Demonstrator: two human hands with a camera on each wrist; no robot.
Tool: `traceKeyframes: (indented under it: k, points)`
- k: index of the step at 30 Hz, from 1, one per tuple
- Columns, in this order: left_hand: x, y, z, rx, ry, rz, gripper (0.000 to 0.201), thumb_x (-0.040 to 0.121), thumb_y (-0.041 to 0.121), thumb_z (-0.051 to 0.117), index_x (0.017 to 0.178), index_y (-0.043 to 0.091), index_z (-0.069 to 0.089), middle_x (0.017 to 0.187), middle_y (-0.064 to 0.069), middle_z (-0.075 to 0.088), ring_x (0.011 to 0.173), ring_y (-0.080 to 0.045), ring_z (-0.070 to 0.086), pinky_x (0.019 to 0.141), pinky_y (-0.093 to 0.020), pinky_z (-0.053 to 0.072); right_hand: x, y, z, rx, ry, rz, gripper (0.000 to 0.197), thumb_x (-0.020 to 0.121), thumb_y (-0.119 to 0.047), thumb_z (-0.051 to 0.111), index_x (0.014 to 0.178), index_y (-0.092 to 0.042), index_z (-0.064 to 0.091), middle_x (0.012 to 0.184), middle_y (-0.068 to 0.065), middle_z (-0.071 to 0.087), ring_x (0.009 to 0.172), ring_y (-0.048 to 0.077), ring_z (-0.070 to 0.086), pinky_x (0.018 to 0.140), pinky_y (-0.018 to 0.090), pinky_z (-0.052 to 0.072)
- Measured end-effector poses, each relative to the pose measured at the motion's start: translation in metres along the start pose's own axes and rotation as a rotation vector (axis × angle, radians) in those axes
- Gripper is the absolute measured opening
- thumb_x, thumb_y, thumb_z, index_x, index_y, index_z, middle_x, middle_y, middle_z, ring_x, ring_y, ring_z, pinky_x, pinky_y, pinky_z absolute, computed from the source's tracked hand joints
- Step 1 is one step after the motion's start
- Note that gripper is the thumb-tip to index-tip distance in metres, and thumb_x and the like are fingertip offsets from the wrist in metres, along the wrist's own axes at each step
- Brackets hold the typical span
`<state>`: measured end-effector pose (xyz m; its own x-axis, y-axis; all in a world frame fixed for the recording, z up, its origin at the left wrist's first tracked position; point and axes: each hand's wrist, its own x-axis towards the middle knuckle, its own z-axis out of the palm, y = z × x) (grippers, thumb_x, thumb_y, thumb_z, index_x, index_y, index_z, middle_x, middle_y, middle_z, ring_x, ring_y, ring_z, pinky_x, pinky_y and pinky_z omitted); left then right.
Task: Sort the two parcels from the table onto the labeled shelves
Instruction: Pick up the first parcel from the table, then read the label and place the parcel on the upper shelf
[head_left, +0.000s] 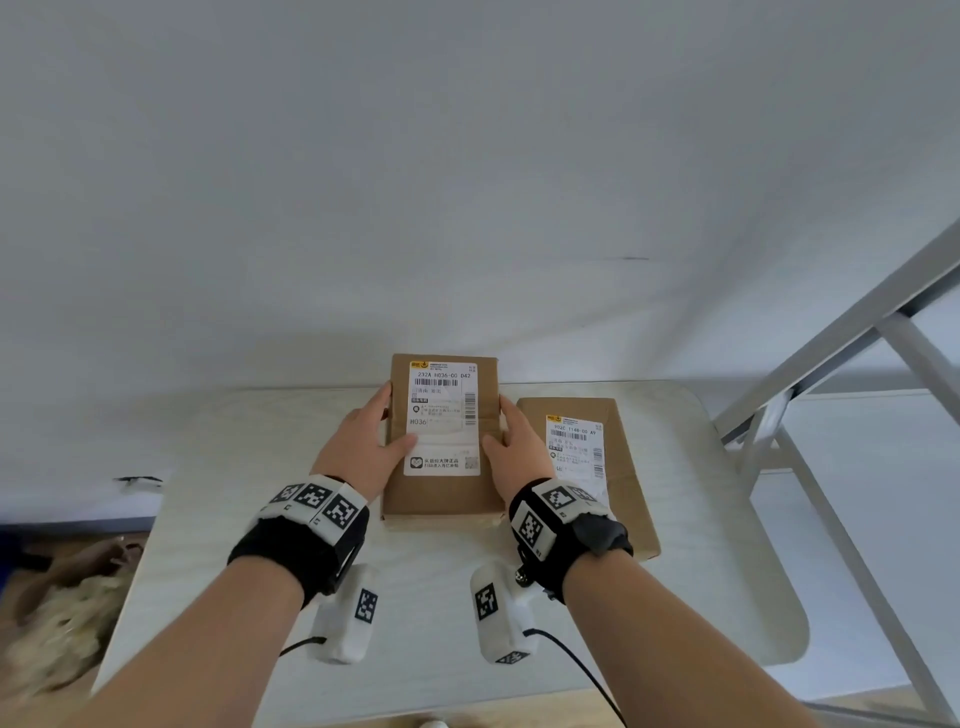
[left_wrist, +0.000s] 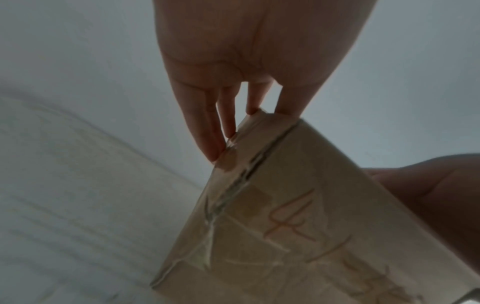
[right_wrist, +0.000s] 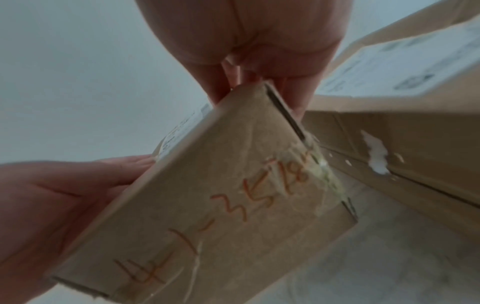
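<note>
A brown cardboard parcel (head_left: 441, 491) with a white shipping label is held just above the white table (head_left: 234, 467), its far end tilted up. My left hand (head_left: 366, 447) grips its left edge, thumb on top and fingers along the side. On the opposite edge my right hand (head_left: 511, 447) grips the same way. The left wrist view shows the left hand (left_wrist: 259, 51) at the parcel's (left_wrist: 285, 226) corner. Orange handwriting marks the parcel's underside (right_wrist: 221, 195) below my right hand (right_wrist: 246, 30). A second labeled parcel (head_left: 631, 499) lies flat on the table to the right, also seen close by as a brown box (right_wrist: 389, 133).
A grey metal shelf frame (head_left: 831, 338) rises at the right of the table. A white wall stands close behind the table. Brown and pale clutter (head_left: 67, 597) lies on the floor at the lower left.
</note>
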<state>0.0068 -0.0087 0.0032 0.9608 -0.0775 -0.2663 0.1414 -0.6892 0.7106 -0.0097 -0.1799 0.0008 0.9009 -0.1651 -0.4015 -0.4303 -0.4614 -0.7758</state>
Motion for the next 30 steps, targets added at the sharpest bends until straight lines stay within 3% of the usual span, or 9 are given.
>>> traceKeyframes:
  k: [2, 5, 8, 11, 16, 24, 30]
  points:
    - [-0.003, 0.013, -0.008, -0.013, 0.021, 0.037, 0.065, 0.084, 0.03, 0.059, 0.141, 0.037, 0.028, 0.132, -0.004, 0.055, 0.108, -0.026, 0.06, 0.094, -0.048, 0.047, -0.003, -0.007, -0.008, 0.029, 0.027, -0.029, 0.057, 0.093, -0.016, 0.042, 0.145, -0.031, 0.025, 0.091, -0.003, 0.063, 0.076, 0.014, 0.06, 0.065, 0.027, 0.049]
    - [-0.01, 0.031, -0.02, -0.036, 0.033, 0.109, 0.064, 0.085, 0.032, 0.058, 0.14, 0.042, 0.027, 0.133, -0.002, 0.054, 0.106, -0.024, 0.061, 0.092, -0.048, 0.049, -0.012, -0.02, -0.02, 0.074, 0.058, -0.073, 0.056, 0.093, -0.018, 0.044, 0.144, -0.034, 0.026, 0.11, 0.003, 0.067, 0.093, 0.02, 0.065, 0.083, 0.04, 0.055]
    - [-0.017, 0.048, -0.031, -0.065, 0.053, 0.164, 0.064, 0.083, 0.038, 0.057, 0.138, 0.05, 0.024, 0.135, -0.001, 0.051, 0.104, -0.024, 0.062, 0.09, -0.049, 0.051, -0.022, -0.032, -0.033, 0.115, 0.091, -0.119, 0.056, 0.092, -0.018, 0.044, 0.142, -0.037, 0.027, 0.113, 0.006, 0.068, 0.095, 0.023, 0.066, 0.087, 0.046, 0.055]
    - [-0.023, 0.065, -0.041, -0.084, 0.069, 0.229, 0.062, 0.084, 0.038, 0.056, 0.135, 0.053, 0.024, 0.134, 0.0, 0.052, 0.101, -0.022, 0.064, 0.088, -0.05, 0.052, -0.033, -0.044, -0.048, 0.138, 0.133, -0.16, 0.056, 0.092, -0.018, 0.044, 0.141, -0.039, 0.027, 0.11, 0.005, 0.069, 0.095, 0.023, 0.066, 0.087, 0.046, 0.054]
    - [-0.034, 0.093, -0.054, -0.096, 0.082, 0.33, 0.062, 0.085, 0.038, 0.055, 0.137, 0.053, 0.023, 0.134, 0.001, 0.051, 0.079, -0.012, 0.07, 0.083, -0.047, 0.055, -0.057, -0.061, -0.075, 0.134, 0.2, -0.252, 0.056, 0.09, -0.019, 0.042, 0.14, -0.04, 0.029, 0.106, 0.002, 0.07, 0.094, 0.022, 0.067, 0.087, 0.044, 0.054]
    - [-0.065, 0.147, -0.062, -0.105, 0.123, 0.481, 0.062, 0.085, 0.038, 0.056, 0.138, 0.05, 0.025, 0.132, 0.004, 0.052, 0.082, -0.015, 0.069, 0.081, -0.044, 0.056, -0.107, -0.07, -0.12, 0.236, 0.322, -0.355, 0.054, 0.085, -0.023, 0.042, 0.129, -0.053, 0.034, 0.109, -0.006, 0.071, 0.098, 0.017, 0.067, 0.09, 0.045, 0.054]
    - [-0.113, 0.187, -0.054, -0.071, 0.191, 0.553, 0.063, 0.087, 0.033, 0.056, 0.142, 0.044, 0.025, 0.132, 0.003, 0.051, 0.085, -0.011, 0.064, 0.078, -0.034, 0.054, -0.154, -0.063, -0.16, 0.254, 0.372, -0.435, 0.053, 0.092, -0.017, 0.043, 0.137, -0.044, 0.034, 0.111, -0.009, 0.071, 0.097, 0.012, 0.068, 0.089, 0.041, 0.055]
